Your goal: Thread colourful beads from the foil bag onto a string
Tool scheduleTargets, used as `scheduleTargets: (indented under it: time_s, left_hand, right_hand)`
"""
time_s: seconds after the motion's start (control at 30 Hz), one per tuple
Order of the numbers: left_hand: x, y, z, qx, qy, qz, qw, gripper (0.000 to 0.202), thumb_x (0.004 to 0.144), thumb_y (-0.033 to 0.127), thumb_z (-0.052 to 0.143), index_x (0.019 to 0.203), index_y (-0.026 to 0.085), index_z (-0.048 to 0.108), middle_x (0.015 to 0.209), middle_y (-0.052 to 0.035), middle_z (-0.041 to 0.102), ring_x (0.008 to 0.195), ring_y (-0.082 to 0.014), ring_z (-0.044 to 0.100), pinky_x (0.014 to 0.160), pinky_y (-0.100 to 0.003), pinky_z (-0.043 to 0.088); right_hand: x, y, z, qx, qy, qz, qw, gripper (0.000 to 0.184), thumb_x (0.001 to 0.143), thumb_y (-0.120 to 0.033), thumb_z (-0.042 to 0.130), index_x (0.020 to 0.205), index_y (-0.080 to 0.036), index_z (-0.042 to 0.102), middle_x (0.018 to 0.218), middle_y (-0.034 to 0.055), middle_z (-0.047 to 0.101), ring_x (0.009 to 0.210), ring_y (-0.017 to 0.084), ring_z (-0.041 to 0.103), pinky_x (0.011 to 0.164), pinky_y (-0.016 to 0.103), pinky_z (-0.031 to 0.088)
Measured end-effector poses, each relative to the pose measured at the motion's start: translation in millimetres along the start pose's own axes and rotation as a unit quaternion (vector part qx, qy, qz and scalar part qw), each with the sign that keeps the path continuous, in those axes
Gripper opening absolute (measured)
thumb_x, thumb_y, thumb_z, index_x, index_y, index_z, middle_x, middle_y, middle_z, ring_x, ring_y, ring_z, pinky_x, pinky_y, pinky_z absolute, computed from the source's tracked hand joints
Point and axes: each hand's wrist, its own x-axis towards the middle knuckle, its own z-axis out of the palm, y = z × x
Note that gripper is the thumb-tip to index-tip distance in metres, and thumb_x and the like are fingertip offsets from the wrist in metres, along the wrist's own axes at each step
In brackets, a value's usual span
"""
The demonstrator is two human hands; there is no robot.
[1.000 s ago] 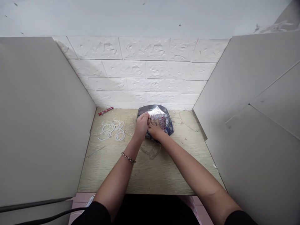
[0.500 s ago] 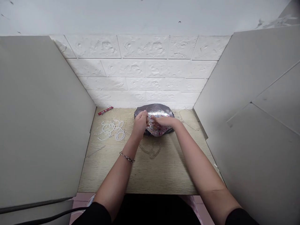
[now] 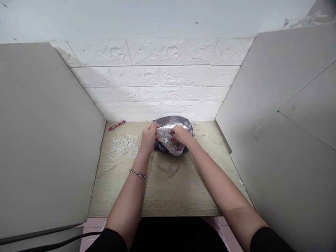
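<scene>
A dark, silvery-lined bag (image 3: 171,119) lies at the back middle of the table, its open inside filled with small multicoloured beads (image 3: 173,144). At the bag's left edge is my left hand (image 3: 149,135), fingers closed and thumb up; what it grips is too small to make out. Over the beads my right hand (image 3: 180,133) has its fingers curled together, pointing left and down. Whether a bead is between those fingertips is hidden. A chain bracelet (image 3: 138,173) circles my left wrist.
White bead strands (image 3: 123,145) lie in loops on the left. A clear bead strand (image 3: 172,171) rests before the bag, another (image 3: 198,133) to its right. A red packet (image 3: 117,125) sits at the back left. Grey panels (image 3: 275,133) flank the table (image 3: 181,199).
My left hand has shifted left, to the bag's edge. My right hand has drawn its outstretched fingers into a curl over the beads, exposing more of them. The view has shifted slightly.
</scene>
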Motion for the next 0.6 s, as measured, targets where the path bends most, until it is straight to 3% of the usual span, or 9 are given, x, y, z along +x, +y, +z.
scheduleTargets:
  time_s: [0.6]
  left_hand:
    - [-4.3,0.3,6.6,0.037,-0.025,-0.008,0.999,0.022,0.07,0.037,0.048,0.062,0.016,0.048,0.04,0.0088,0.022,0.031,-0.003,0.022,0.032,-0.015,0.03]
  right_hand:
    - [2.2,-1.6,10.7,-0.003,0.002,0.074,0.997,0.022,0.076,-0.02,0.04,0.084,-0.013,0.06,0.085,0.0116,0.062,0.084,0.018,0.056,0.071,0.025,0.04]
